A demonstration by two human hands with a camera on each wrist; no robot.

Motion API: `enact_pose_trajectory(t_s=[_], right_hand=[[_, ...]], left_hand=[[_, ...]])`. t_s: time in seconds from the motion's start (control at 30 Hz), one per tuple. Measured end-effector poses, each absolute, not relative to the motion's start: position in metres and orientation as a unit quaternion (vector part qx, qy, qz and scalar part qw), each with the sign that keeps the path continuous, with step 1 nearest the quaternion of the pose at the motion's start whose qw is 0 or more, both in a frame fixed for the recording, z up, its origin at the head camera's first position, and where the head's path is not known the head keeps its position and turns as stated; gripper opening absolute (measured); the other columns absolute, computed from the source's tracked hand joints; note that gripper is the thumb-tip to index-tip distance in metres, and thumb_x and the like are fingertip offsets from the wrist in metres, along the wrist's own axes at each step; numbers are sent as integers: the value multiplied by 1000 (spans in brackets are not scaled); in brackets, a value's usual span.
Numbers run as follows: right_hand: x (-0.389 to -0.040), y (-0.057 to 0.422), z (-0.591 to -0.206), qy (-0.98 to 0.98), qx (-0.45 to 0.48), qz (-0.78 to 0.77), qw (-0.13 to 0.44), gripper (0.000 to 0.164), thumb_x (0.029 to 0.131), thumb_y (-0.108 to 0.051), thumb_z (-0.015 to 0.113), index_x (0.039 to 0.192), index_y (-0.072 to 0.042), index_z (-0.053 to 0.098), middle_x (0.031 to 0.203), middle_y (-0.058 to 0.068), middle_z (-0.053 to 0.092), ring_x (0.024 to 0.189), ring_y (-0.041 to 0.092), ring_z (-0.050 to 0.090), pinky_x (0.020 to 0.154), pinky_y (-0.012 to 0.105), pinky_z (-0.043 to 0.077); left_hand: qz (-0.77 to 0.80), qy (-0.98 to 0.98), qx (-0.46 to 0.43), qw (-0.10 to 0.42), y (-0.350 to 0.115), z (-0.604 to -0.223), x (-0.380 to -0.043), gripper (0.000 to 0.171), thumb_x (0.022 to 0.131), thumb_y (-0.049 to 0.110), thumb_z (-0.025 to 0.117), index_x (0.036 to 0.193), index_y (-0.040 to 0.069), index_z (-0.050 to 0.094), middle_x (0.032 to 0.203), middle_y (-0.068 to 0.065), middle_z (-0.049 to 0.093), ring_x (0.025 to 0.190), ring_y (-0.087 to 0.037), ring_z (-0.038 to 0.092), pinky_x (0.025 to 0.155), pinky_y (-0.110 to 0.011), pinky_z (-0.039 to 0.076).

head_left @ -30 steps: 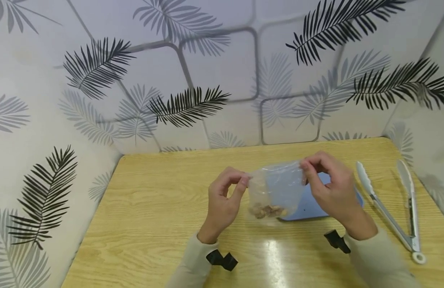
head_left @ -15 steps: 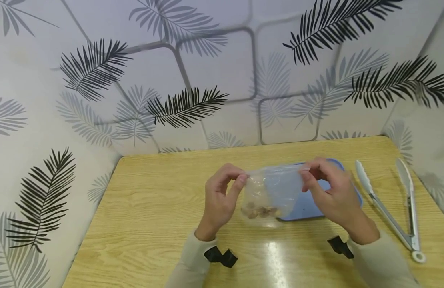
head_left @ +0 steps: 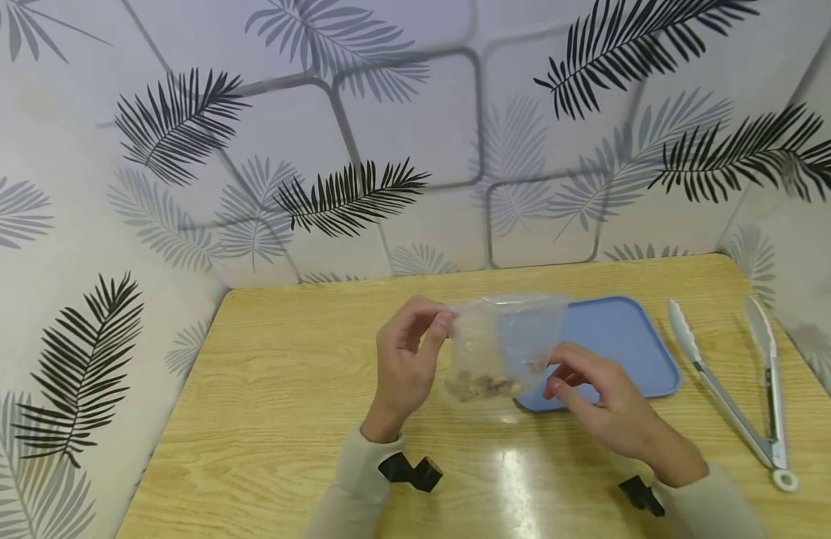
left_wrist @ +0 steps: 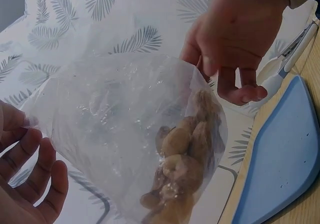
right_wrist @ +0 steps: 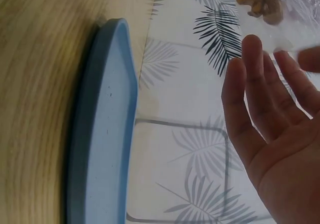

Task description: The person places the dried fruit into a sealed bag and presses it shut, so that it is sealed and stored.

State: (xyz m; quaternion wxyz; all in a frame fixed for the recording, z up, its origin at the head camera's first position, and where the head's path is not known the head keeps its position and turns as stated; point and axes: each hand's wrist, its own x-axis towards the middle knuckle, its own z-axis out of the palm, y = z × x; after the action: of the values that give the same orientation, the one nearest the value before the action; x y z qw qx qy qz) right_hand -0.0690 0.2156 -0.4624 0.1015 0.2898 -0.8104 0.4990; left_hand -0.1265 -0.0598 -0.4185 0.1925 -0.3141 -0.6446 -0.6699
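Observation:
A clear plastic bag (head_left: 516, 329) hangs above the table, with brown, rounded, lumpy pieces (left_wrist: 182, 169) gathered at its bottom. At the bag's upper left corner, my left hand (head_left: 409, 363) pinches the film between thumb and fingertips. My right hand (head_left: 607, 400) is at the bag's right side, lower than the left hand's grip, with relaxed, slightly bent fingers. Its fingertips are close to the film; whether they touch is hard to tell. In the right wrist view the right fingers (right_wrist: 257, 84) are spread, with nothing visible in the palm.
A blue tray (head_left: 618, 337) lies on the wooden table (head_left: 274, 404) behind the bag and right hand. Metal tongs with pale tips (head_left: 732, 404) lie spread at the right. Leaf-patterned wall covering (head_left: 415, 127) rises behind and beside the table.
My right hand has let go of the bag's upper right corner and moved down along its right side. My left hand has shifted slightly left and up, still pinching the bag.

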Motion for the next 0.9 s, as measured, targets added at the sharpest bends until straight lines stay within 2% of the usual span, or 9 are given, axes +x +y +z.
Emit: enact_pose_trajectory(t_s=[0.13,0.3,0.5,0.67,0.77,0.9], right_hand=[[-69,209,-468,-813,287,488,138,43,90,18,76,118,-15,73,106,-4,71,87,4,71,77,20,62],[-69,204,-475,-811,275,484,179,41,85,20,80,107,-14,76,98,0,74,80,5,71,74,15,59],[-58,196,-485,-821,231,500,151,27,90,14,79,102,-11,78,89,5,79,69,3,71,66,16,59],[-50,199,-486,-829,191,512,120,17,96,8,77,102,-8,78,86,7,78,67,5,70,64,19,58],[-48,202,-487,-831,188,510,117,13,97,6,77,103,-6,78,86,6,77,67,7,69,65,18,58],[-47,205,-486,-835,201,496,127,20,94,10,78,103,-7,78,85,5,77,67,6,69,66,16,57]], left_hand=[[-672,-645,-310,190,-61,-420,-127,12,108,-2,61,105,-11,69,87,-22,65,87,-6,65,86,-25,60],[-667,-648,-310,199,-63,-420,-128,14,110,0,60,107,-10,69,88,-22,65,87,-7,65,89,-26,60],[-642,-653,-318,247,-71,-411,-132,14,110,1,61,107,-9,70,94,-22,66,91,-10,64,86,-24,58],[-626,-658,-328,260,-72,-409,-134,12,109,-1,62,107,-8,71,95,-22,67,92,-10,64,86,-24,58],[-625,-659,-328,260,-71,-412,-134,10,108,-4,62,108,-8,72,93,-21,66,88,-14,64,85,-25,59],[-639,-650,-323,254,-69,-416,-133,9,107,-8,61,109,-9,70,90,-19,62,76,-21,63,74,-25,60]])
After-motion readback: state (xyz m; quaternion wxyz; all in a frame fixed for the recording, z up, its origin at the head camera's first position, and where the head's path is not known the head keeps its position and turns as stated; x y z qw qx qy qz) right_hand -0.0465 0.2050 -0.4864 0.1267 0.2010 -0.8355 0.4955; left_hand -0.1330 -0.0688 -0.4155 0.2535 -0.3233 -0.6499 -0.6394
